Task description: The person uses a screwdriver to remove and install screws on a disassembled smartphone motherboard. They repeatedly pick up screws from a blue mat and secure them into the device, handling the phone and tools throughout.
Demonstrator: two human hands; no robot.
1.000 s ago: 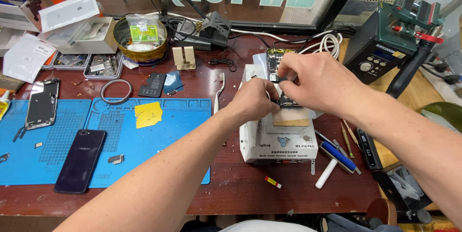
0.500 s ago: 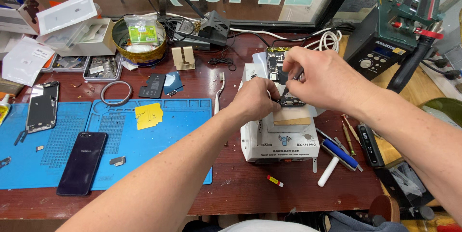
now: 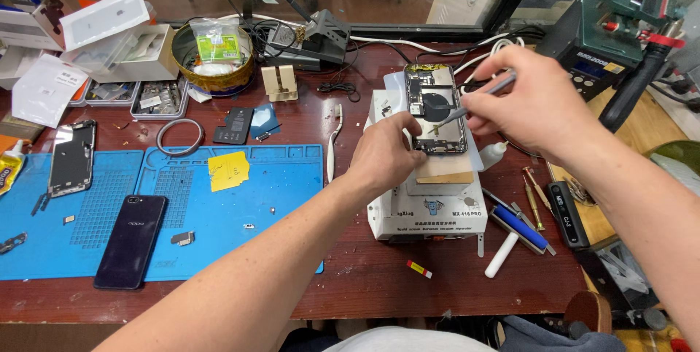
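Note:
An opened phone body (image 3: 436, 107) with bare circuitry lies on top of a white box-shaped machine (image 3: 426, 210) at the middle of the bench. My left hand (image 3: 385, 153) grips the phone's lower left edge and holds it down. My right hand (image 3: 536, 104) pinches a thin grey metal tool (image 3: 483, 95), and the tip of it touches the inside of the phone near the dark round part.
A blue work mat (image 3: 219, 213) at left carries a dark phone (image 3: 131, 239), a yellow note (image 3: 227, 169) and small parts. Boxes, part trays and a round tin (image 3: 211, 67) stand behind. Screwdrivers and a blue tool (image 3: 521, 224) lie right of the machine; a soldering station (image 3: 605, 38) stands far right.
My right hand has drawn back to the right, so the phone's inside now shows, and the tool tip rests in it. My left hand stays on the phone's edge.

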